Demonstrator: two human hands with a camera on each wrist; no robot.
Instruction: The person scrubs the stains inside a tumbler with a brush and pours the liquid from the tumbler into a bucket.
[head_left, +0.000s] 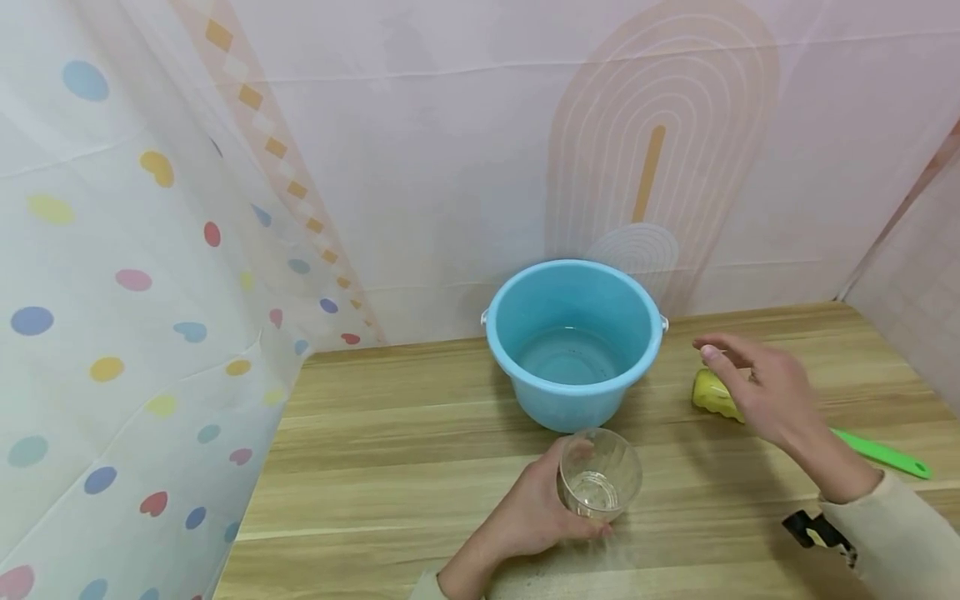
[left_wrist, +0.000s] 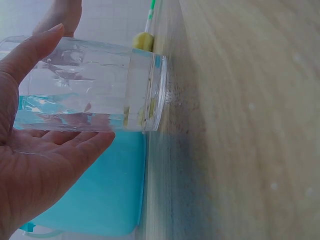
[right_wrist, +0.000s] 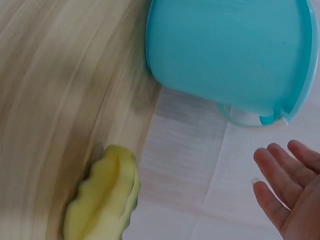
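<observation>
Cup (head_left: 604, 477) is gripped by left hand (head_left: 534, 510) while relaxed right hand (head_left: 768, 392) partly hides sponge (head_left: 711, 395).

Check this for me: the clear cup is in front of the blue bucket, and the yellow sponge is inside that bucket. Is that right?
Not quite: the yellow sponge isn't inside the blue bucket. The head view shows it on the wooden table, to the right of the bucket. The clear cup is indeed in front.
</observation>
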